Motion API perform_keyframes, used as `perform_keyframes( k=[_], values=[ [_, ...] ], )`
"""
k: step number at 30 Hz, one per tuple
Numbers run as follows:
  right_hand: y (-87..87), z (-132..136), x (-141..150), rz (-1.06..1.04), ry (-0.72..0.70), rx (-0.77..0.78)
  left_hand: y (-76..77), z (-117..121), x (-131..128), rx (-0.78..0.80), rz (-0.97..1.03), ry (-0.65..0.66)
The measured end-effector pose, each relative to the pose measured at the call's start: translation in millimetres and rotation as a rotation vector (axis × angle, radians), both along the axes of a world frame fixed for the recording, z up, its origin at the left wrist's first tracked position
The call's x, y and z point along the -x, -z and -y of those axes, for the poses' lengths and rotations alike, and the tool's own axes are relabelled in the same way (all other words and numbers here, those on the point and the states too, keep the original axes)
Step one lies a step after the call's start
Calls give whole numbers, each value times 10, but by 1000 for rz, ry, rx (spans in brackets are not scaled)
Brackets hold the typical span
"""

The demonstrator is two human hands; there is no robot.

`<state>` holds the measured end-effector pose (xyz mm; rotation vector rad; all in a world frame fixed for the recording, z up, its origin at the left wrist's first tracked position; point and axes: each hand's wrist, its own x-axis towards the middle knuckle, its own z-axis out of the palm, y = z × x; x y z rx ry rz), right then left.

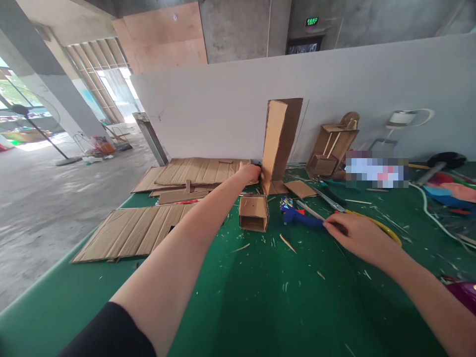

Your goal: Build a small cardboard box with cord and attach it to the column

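Observation:
My left hand [250, 173] reaches far forward and grips the lower edge of a tall upright cardboard tube [279, 141] standing near the white wall. My right hand [355, 233] lies on the green table [260, 297] with its fingers closed around the handle of a blue glue gun [297, 214]. A small open cardboard box [253, 212] lies on its side between the two hands. A flat cardboard square [299, 189] lies right of the tube's foot.
Corrugated cardboard sheets [130, 238] cover the table's left side, more [201, 171] by the wall. A cardboard chair model [332, 146] stands at the back right. Scissors with a yellow handle [375, 223], cables and tools lie at right. Scraps litter the cloth.

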<state>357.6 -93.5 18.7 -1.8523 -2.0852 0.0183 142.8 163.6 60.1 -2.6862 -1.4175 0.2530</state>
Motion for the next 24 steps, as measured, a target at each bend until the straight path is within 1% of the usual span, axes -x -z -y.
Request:
perform_keyframes(
  k=[5, 10, 13, 16, 19, 21, 24],
  values=[
    [7, 4, 4, -8, 21, 56, 47, 37, 28, 12, 80, -3],
    [22, -10, -14, 29, -2, 53, 105, -31, 75, 23, 229, -15],
    [30, -21, -22, 41, -12, 59, 125, -95, 118, 21, 379, -56],
    [36, -24, -28, 38, -11, 75, 97, -150, 140, -4, 609, -132],
    [39, -20, -33, 34, -12, 79, -37, -202, 138, -40, 898, -184],
    [36, -18, -32, 26, -9, 81, -189, -237, 139, -52, 1092, -183],
    [29, -15, -27, 15, -2, 91, -457, -274, 155, -44, 1335, -159]
  ],
)
